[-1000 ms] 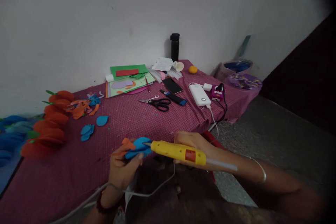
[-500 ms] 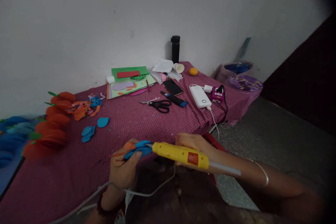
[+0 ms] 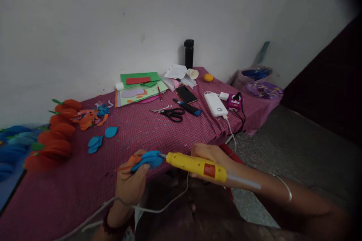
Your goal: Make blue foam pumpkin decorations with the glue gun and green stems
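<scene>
The left hand (image 3: 130,185) pinches blue pieces (image 3: 151,160) and an orange scrap (image 3: 134,160) by the table's (image 3: 135,130) near edge. The right hand (image 3: 207,151) wraps its fingers round a yellow glue gun (image 3: 192,163), nozzle (image 3: 163,155) at the blue pieces. Scissors (image 3: 175,114) lie beyond.

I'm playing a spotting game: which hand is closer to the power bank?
Right. The right hand, gripping the yellow glue gun, is on the near side of the power bank; the left hand, pinching blue pieces, is farther off, leftward.
</scene>
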`<state>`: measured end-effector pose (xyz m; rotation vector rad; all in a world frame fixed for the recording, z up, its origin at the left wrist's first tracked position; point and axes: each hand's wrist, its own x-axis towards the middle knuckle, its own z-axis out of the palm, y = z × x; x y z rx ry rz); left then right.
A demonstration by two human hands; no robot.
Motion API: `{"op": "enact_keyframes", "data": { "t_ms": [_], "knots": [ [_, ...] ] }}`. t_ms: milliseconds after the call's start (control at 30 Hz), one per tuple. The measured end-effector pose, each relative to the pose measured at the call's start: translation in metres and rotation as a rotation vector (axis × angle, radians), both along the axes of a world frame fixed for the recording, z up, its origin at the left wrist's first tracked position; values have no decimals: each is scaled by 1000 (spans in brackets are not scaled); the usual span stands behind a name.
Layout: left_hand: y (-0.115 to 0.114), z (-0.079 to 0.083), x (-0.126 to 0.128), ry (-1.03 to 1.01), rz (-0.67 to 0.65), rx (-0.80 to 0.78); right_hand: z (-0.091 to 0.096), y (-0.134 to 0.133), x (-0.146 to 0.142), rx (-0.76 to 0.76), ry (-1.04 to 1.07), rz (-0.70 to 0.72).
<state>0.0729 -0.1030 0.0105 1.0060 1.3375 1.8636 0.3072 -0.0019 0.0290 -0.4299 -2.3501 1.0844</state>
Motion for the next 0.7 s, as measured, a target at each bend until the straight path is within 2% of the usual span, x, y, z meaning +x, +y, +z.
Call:
{"op": "enact_keyframes", "data": {
  "t_ms": [233,400,533,700],
  "knots": [
    [1,-18,-5,-98,37,12,7,-2,-3,-10,37,29],
    [1,-10,-2,-60,-72,-5,8,-2,-4,-5,67,63],
    [1,-3,-2,30,-74,0,1,-1,-3,-2,70,82],
    [1,-10,-6,5,-84,93,1,-2,-2,-24,81,30]
  ]
}}
